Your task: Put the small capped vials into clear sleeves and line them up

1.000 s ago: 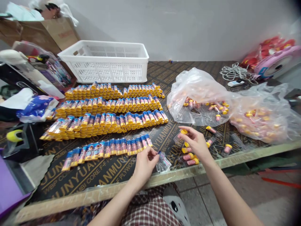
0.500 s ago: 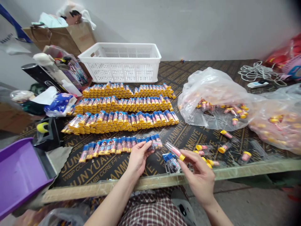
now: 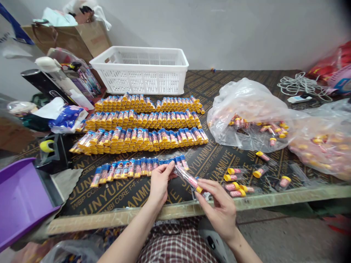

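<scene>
My right hand (image 3: 216, 208) pinches the yellow-capped end of a clear tube (image 3: 189, 178) with pink pieces inside. The tube tilts up to the left, and its clear end meets the fingertips of my left hand (image 3: 160, 182); those fingers are closed, and what else they hold is hidden. Behind my left hand runs a front row of blue-topped, yellow-based tubes (image 3: 131, 168). Stacked rows of similar tubes (image 3: 139, 140) lie farther back. Several loose yellow-capped tubes (image 3: 233, 178) lie right of my right hand. A small clear packet is mostly covered by the right fingers.
A white basket (image 3: 145, 78) stands behind the rows. Clear plastic bags (image 3: 246, 95) of tubes lie at the right, with a coiled white cable (image 3: 301, 86) behind. At the left are a purple dustpan (image 3: 24, 201), a tape dispenser (image 3: 55, 153) and bottles (image 3: 52, 73).
My right hand has moved left with the yellow-capped tube, bringing its clear end to my left fingertips. My left hand has hardly moved. The view has shifted slightly.
</scene>
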The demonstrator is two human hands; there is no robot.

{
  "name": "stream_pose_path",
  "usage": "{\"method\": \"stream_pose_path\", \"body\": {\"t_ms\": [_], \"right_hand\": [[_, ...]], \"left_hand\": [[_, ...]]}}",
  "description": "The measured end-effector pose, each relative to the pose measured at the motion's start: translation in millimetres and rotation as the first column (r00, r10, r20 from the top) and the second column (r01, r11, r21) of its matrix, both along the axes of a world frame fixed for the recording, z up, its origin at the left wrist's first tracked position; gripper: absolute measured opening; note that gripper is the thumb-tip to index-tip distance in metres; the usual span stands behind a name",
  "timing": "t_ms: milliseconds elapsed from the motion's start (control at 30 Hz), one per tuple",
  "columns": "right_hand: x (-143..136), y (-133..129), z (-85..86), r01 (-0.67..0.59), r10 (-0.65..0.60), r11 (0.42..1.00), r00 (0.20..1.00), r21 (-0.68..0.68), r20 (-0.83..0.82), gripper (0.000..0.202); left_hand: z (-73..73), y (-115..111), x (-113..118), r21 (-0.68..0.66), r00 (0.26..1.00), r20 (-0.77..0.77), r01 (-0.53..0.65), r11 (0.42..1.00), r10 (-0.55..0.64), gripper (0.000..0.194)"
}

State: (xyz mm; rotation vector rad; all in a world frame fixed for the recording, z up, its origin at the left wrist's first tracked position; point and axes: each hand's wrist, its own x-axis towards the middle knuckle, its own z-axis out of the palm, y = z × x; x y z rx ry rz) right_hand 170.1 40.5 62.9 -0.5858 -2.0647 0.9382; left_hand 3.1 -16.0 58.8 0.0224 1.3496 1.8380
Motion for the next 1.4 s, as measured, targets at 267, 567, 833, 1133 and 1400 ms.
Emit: {"method": "stream_pose_path", "body": {"t_ms": [267, 567, 833, 1133, 1400], "right_hand": [[1, 4, -5.4, -0.085, 0.095, 0.984, 0.994, -0.155, 0.059, 0.035], [0, 17, -3.3, -0.279, 0.291, 0.951, 0.952, -0.131, 0.093, 0.086], [2, 15, -9.9, -0.309, 0.321, 0.926, 0.947, -0.219, 0.023, 0.086], [1, 12, -7.9, -0.290, 0.291, 0.928, 0.956, -0.235, -0.028, 0.086], [-2, 19, -5.0, -0.324, 0.328, 0.916, 0.944, -0.237, -0.025, 0.085]], "left_hand": [[15.6, -3, 8, 0.106, 0.979, 0.068, 0.186, 0.977, -0.194, 0.042], [14.2, -9, 20, 0.050, 0.844, 0.124, 0.520, 0.853, -0.522, 0.035], [14.9, -10, 26, 0.055, 0.823, 0.147, 0.547, 0.835, -0.549, 0.034], [15.4, -9, 28, 0.064, 0.826, 0.170, 0.534, 0.843, -0.537, 0.036], [13.2, -8, 30, 0.083, 0.844, 0.170, 0.502, 0.861, -0.508, 0.034]]}}
